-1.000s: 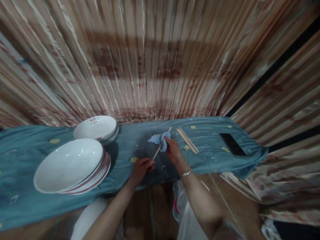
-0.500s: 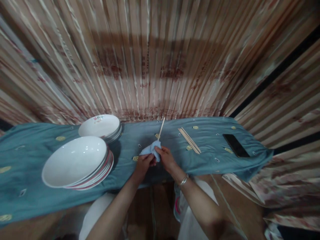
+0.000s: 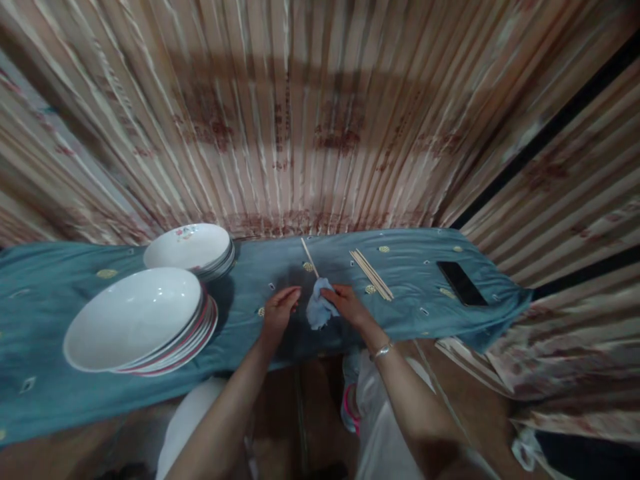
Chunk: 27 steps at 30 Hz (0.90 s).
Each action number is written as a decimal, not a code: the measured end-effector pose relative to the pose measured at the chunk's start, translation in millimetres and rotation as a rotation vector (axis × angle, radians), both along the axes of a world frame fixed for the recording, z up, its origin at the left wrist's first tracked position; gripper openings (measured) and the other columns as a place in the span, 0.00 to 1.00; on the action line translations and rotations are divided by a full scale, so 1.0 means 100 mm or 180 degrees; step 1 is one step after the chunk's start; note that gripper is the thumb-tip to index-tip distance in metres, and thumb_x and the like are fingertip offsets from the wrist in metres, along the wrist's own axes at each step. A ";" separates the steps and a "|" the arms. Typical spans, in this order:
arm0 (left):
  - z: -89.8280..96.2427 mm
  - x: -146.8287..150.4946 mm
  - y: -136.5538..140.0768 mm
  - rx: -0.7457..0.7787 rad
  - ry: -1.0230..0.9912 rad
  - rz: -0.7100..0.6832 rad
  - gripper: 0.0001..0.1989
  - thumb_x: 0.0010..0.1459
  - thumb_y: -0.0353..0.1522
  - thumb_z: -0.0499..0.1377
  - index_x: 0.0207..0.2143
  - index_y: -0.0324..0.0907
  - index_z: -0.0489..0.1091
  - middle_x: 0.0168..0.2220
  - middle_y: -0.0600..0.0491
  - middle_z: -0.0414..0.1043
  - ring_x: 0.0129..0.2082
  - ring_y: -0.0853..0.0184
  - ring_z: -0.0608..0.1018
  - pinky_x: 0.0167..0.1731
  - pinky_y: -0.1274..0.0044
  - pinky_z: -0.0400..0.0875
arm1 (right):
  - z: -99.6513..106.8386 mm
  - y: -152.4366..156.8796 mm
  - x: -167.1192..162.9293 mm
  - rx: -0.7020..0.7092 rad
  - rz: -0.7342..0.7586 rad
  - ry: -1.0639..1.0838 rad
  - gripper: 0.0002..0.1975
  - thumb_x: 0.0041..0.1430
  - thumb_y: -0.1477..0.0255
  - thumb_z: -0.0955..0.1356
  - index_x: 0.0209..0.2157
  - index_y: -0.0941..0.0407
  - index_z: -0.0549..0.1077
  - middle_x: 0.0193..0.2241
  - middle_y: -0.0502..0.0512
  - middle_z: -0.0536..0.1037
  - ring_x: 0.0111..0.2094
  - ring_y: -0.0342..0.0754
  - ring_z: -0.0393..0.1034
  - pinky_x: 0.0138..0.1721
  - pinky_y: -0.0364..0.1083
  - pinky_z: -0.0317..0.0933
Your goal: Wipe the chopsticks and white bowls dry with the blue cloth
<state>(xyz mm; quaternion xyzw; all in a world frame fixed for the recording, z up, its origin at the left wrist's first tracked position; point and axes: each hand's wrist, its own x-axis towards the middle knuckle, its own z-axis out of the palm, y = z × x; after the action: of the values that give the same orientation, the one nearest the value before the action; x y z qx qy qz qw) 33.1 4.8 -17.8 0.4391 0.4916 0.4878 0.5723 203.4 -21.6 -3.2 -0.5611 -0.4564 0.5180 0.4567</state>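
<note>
My right hand (image 3: 349, 303) grips a light blue cloth (image 3: 319, 310), which hangs crumpled below the fingers. A thin wooden chopstick (image 3: 310, 258) sticks out of the cloth's top, pointing away and slightly left; its lower end is hidden in the folds. To the left of the cloth, apart from it, is my left hand (image 3: 281, 309), its fingers curled together with nothing visible in them. Several more chopsticks (image 3: 371, 275) lie side by side on the table, just right of my right hand.
A blue-green patterned cloth (image 3: 250, 340) covers the table. On the left stand a large stack of white bowls (image 3: 135, 320) and, behind it, a smaller stack with a floral bowl (image 3: 187, 247) on top. A black phone (image 3: 461, 283) lies at the right. Pleated curtains (image 3: 310, 133) hang behind.
My left hand has let go of the cloth and moved left. The chopstick's tilt has swung from right to left, and the cloth now hangs from my right hand alone. The view has shifted slightly.
</note>
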 end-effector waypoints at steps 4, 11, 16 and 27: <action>-0.06 0.05 0.05 0.0357 0.0304 0.0000 0.14 0.45 0.40 0.64 0.31 0.41 0.78 0.27 0.53 0.75 0.24 0.71 0.72 0.24 0.79 0.66 | -0.08 -0.05 0.07 -0.0108 0.0256 -0.0221 0.20 0.45 0.53 0.69 0.22 0.58 0.71 0.15 0.44 0.64 0.19 0.38 0.54 0.21 0.40 0.47; -0.03 0.01 0.09 0.2021 0.1770 -0.0135 0.14 0.54 0.28 0.59 0.43 0.44 0.75 0.36 0.51 0.72 0.36 0.66 0.75 0.39 0.73 0.71 | -0.15 -0.13 0.20 -0.0221 0.0578 -0.0487 0.18 0.48 0.56 0.67 0.22 0.58 0.70 0.15 0.44 0.65 0.19 0.38 0.55 0.21 0.40 0.47; -0.03 0.04 0.08 0.2729 0.2626 -0.0212 0.11 0.57 0.28 0.58 0.40 0.44 0.77 0.38 0.50 0.70 0.41 0.62 0.72 0.44 0.69 0.68 | -0.14 -0.16 0.24 -0.0300 0.0904 -0.0690 0.17 0.48 0.57 0.67 0.20 0.57 0.67 0.14 0.43 0.60 0.18 0.37 0.51 0.19 0.39 0.44; 0.03 0.03 0.04 0.2905 0.3206 -0.0606 0.08 0.58 0.30 0.58 0.30 0.43 0.77 0.34 0.50 0.71 0.38 0.61 0.71 0.41 0.68 0.65 | 0.05 -0.19 0.54 -0.0427 0.1070 -0.0734 0.18 0.46 0.56 0.69 0.20 0.57 0.67 0.14 0.42 0.62 0.18 0.36 0.52 0.19 0.39 0.44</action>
<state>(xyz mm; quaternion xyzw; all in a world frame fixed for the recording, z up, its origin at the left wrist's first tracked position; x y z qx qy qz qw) 36.6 9.0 -15.3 0.8509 0.4023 0.3301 0.0720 257.2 -41.0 2.0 -0.5618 -0.5573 0.5484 0.2703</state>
